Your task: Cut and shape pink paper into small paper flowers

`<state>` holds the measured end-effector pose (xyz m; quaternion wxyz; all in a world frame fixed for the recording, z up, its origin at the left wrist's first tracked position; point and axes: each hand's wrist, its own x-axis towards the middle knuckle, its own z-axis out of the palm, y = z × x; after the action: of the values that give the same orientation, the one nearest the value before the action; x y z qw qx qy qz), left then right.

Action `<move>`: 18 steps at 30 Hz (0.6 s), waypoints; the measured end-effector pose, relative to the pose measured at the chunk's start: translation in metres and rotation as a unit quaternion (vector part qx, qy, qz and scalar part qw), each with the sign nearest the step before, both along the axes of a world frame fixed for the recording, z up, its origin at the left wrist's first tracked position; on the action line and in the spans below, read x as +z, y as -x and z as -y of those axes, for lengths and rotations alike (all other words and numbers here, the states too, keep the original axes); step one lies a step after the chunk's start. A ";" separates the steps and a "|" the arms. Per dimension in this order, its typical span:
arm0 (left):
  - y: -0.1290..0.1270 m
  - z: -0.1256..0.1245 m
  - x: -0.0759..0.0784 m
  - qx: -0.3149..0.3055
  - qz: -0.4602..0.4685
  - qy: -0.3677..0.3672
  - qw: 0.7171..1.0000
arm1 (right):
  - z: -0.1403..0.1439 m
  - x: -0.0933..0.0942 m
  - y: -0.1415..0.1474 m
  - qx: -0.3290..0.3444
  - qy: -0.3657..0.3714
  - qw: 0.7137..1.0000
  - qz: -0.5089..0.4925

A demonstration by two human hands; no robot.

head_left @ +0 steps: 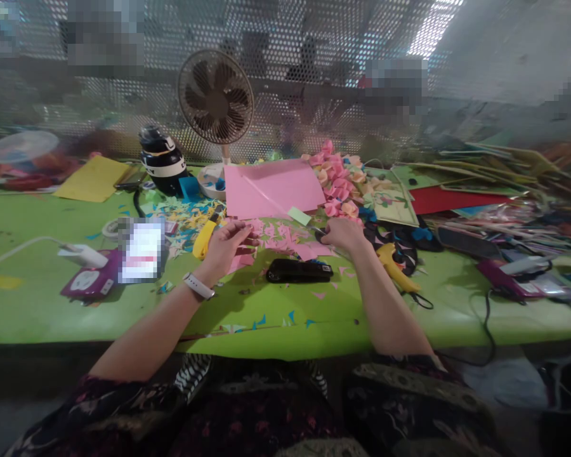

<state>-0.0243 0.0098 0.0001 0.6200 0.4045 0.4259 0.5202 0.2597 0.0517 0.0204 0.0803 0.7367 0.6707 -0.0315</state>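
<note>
A small pink paper piece [245, 242] is pinched in the left hand [224, 246]. The right hand [343, 233] is closed around something hidden, beside pink paper scraps [278, 233] on the green table [38, 298].

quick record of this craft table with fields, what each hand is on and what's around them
surface: green table
left hand: fingers on a small pink paper piece
right hand: resting on pink paper scraps; whether it grips a tool cannot be told
between hands, nearer the person: black stapler-like tool
behind hands: pink paper sheet, pile of paper flowers
left of left hand: yellow utility knife
right of right hand: yellow glue gun
back: desk fan, black bottle
</note>
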 end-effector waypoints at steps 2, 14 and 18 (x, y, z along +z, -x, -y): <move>0.000 0.000 0.000 0.000 0.003 -0.002 1.000 | 0.001 0.002 -0.001 -0.003 -0.001 1.000 0.001; -0.001 0.000 0.001 0.002 0.040 0.007 0.999 | 0.015 0.030 -0.013 -0.107 -0.194 0.971 -0.084; -0.001 0.003 0.004 0.007 0.065 -0.007 0.998 | 0.013 0.027 -0.005 -0.018 -0.165 0.907 -0.387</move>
<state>-0.0232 0.0071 0.0042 0.6400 0.3713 0.3834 0.5527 0.2646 0.0390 0.0476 -0.3087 0.6816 0.6310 -0.2050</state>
